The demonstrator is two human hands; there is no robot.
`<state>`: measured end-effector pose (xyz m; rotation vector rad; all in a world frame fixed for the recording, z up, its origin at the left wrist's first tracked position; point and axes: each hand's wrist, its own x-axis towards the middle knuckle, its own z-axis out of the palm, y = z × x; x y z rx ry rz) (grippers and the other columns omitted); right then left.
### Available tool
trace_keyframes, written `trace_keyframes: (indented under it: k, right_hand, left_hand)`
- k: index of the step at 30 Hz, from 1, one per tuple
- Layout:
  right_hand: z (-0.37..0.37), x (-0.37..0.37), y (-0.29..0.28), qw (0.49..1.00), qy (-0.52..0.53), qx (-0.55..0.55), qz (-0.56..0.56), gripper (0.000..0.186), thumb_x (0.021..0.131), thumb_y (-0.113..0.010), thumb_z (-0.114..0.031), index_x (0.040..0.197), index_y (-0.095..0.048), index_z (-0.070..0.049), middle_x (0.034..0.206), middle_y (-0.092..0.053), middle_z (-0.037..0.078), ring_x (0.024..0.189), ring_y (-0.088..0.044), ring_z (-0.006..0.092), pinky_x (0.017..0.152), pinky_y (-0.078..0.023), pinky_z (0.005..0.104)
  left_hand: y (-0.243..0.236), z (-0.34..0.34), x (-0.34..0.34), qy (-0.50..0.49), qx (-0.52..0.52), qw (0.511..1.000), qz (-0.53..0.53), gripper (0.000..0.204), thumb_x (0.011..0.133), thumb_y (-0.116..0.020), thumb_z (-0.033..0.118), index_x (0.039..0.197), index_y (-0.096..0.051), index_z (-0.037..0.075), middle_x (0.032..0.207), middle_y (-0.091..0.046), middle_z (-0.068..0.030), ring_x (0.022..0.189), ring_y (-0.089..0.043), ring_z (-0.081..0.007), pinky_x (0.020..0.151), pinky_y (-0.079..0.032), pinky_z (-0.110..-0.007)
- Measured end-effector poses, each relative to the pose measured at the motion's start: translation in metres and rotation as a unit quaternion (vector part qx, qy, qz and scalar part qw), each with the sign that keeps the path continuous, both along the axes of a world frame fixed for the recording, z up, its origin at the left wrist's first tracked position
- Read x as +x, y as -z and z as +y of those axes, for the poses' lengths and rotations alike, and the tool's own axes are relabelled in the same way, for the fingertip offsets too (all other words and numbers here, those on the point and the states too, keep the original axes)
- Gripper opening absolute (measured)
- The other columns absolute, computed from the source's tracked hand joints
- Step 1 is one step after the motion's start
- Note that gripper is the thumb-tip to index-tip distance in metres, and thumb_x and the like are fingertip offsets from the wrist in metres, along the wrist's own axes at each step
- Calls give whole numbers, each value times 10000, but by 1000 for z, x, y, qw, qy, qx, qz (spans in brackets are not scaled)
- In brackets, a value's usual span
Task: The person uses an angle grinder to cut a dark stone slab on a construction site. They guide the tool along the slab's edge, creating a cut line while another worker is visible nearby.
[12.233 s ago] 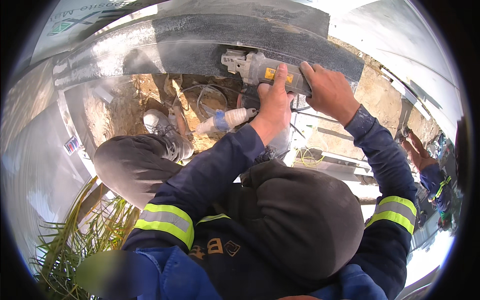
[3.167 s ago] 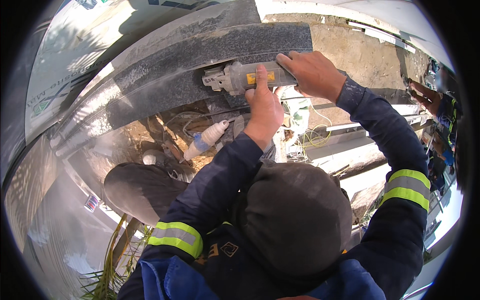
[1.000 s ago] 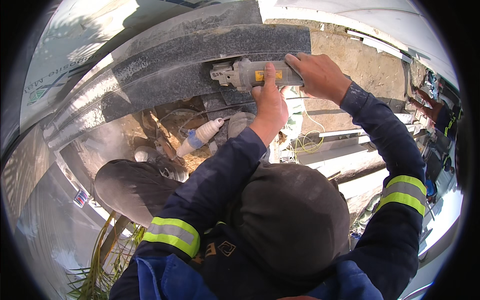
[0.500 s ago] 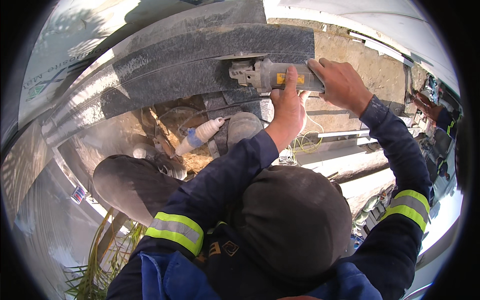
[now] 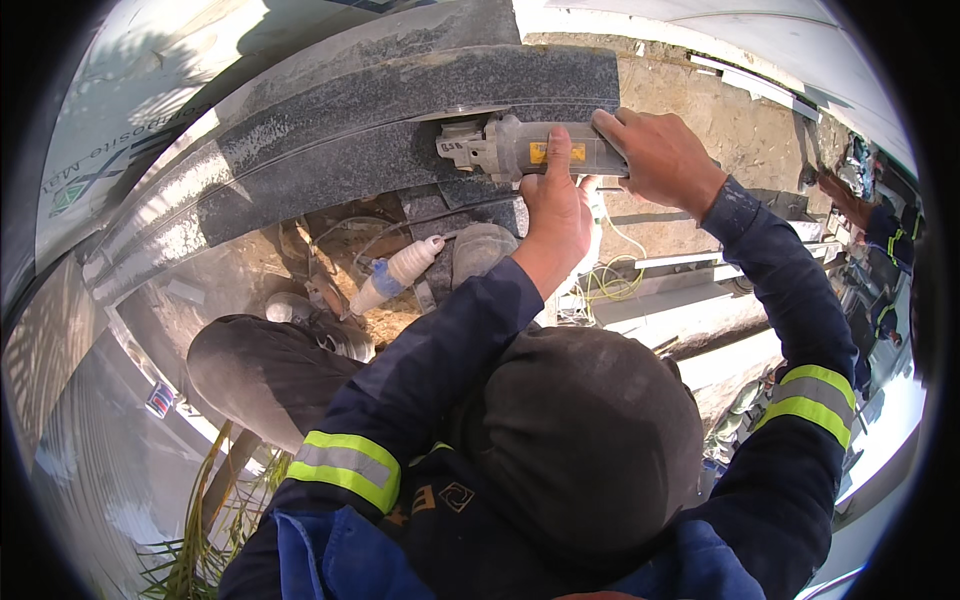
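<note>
Both my hands hold a dusty grey angle grinder [image 5: 510, 148] with a yellow label on its body. My left hand [image 5: 560, 215] is wrapped round the middle of the body from below, its thumb lying up along the side. Around the rear end closes my right hand [image 5: 668, 160]. The grinder's head points left, and the thin edge of its disc shows against the dark grey stone slab [image 5: 350, 150]. A long straight groove line runs along the slab to the left of the disc. The disc's lower part is hidden by the tool.
A plastic bottle [image 5: 398, 272] wrapped in white and blue lies below the slab, near my shoe [image 5: 345, 340]. A yellow-green cord [image 5: 612, 290] lies coiled below my hands. Palm leaves [image 5: 190, 545] stand at lower left. Another person [image 5: 880, 230] is at the far right.
The grinder and both my hands have shifted slightly left along the slab. My grip on it looks the same.
</note>
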<state>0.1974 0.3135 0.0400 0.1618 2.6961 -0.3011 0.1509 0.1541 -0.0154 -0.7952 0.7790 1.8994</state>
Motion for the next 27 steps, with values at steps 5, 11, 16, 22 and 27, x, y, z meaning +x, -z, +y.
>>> trace_keyframes:
  k: [5, 11, 16, 22, 27]
  right_hand:
    - [13, 13, -13, 1000, 4, 4, -1, 693, 702, -853, -102, 1323, -549, -69, 920, -675, 136, 802, -701, 364, 671, -539, 464]
    - [11, 14, -2, 1000, 1, 0, 8, 688, 703, -855, -108, 1317, -547, -70, 926, -678, 134, 808, -705, 360, 667, -541, 461]
    - [1, 3, 13, 1000, -7, -11, 24, 686, 714, -847, -105, 1329, -545, -70, 940, -682, 125, 821, -711, 355, 680, -558, 454]
    - [-2, -2, 23, 999, -7, -23, 43, 673, 740, -824, -96, 1349, -541, -77, 934, -679, 121, 820, -712, 351, 682, -561, 452]
    - [7, 11, -2, 1000, 3, 9, 1, 693, 729, -830, -101, 1361, -545, -88, 923, -677, 125, 814, -710, 354, 683, -556, 462]
  left_hand:
    - [-15, 14, 12, 7, 21, 1000, -15, 713, 914, -834, 368, 1389, -392, 70, 1400, -479, -68, 1338, -486, -201, 1248, -293, -555]
    - [-7, 11, 10, 25, -22, 999, -7, 726, 929, -816, 376, 1413, -369, 70, 1397, -483, -70, 1328, -490, -197, 1236, -311, -556]
    - [10, 0, 2, 12, -14, 1000, 21, 689, 942, -804, 370, 1386, -379, 59, 1354, -525, -71, 1277, -537, -196, 1172, -396, -500]
    - [16, -4, -7, 3, 0, 999, 36, 665, 938, -809, 363, 1360, -401, 51, 1342, -534, -81, 1270, -551, -203, 1152, -427, -452]
    - [-4, 9, 7, 0, 4, 1000, 4, 633, 933, -817, 349, 1359, -438, 74, 1336, -540, -61, 1274, -551, -206, 1171, -413, -511]
